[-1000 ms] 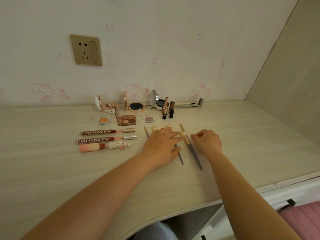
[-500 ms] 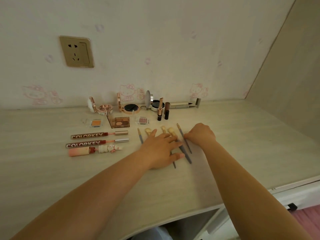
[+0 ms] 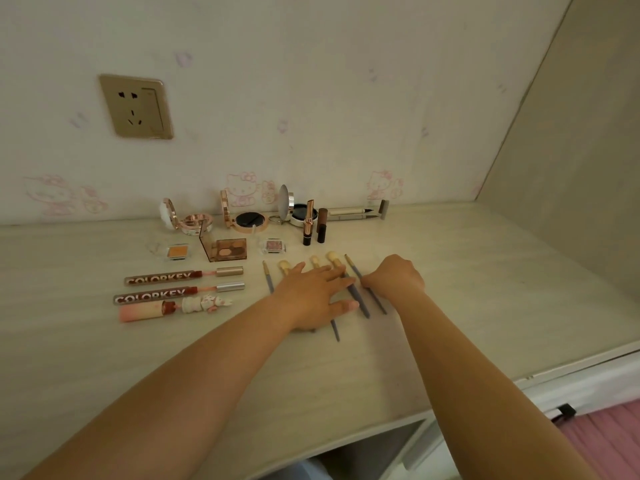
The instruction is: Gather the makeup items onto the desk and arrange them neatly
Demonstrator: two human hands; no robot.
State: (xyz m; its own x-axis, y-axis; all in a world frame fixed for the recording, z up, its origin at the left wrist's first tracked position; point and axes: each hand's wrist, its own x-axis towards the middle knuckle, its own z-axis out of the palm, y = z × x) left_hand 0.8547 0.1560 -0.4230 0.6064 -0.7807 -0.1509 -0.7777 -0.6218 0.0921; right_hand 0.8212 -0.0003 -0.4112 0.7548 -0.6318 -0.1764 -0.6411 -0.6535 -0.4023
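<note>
Head view: brushes [image 3: 356, 296] parallel, bristles toward wall, left hand [image 3: 313, 296] flat atop.

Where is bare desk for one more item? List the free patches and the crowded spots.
Free: desk right of the right hand, up to the side wall; the front strip below the lip glosses; the far-left corner. Crowded: the back row of compacts, and the brushes under the left hand.

A pale wall [image 3: 329, 98] with faint pink cartoon-cat prints fills the upper frame. A gold-coloured power socket [image 3: 136, 107] sits on it at upper left. At the right, a plain greyish side panel [image 3: 581, 150] slants down to a light wood-grain desk [image 3: 485, 289]. Pink fabric [image 3: 609, 441] shows at the lower right corner. The light is soft and warm.
</note>
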